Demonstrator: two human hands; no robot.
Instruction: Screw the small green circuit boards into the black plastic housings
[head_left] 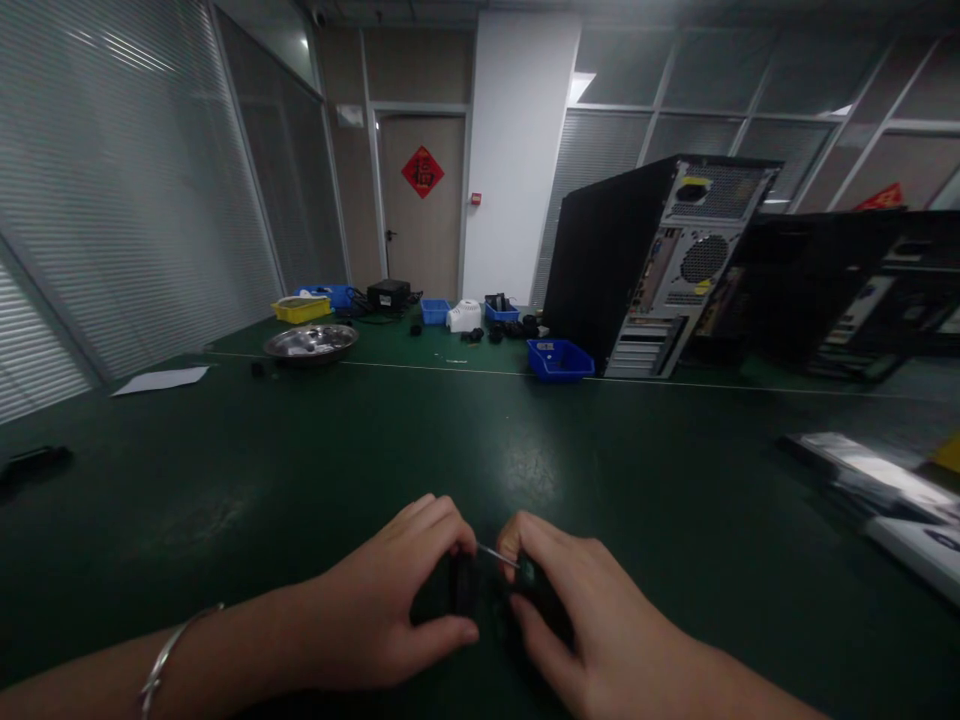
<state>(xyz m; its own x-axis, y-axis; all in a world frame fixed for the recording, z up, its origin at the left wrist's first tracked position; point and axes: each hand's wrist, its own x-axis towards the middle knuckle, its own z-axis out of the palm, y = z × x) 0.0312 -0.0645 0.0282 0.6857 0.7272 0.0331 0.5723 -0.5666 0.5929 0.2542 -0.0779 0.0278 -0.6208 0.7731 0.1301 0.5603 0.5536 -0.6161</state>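
Note:
My right hand (577,600) is wrapped round the dark handle of a screwdriver (541,592). Its thin metal shaft points left, toward my left hand (405,580). Between the curled fingers and thumb of that left hand is a small black block-like part (463,583), its kind too dark to make out. The shaft's tip meets or ends close to the left fingertips; whether it touches the black part is hidden. Both hands are low over the dark green tabletop (315,450), near its front edge.
Farther back stand a metal bowl (311,343), a yellow basket (301,309), a blue bin (559,360) and a white plastic shell (465,317). A black computer tower (607,260) rises at back right. Blurred boxes (885,480) lie at right, white paper (160,380) at left.

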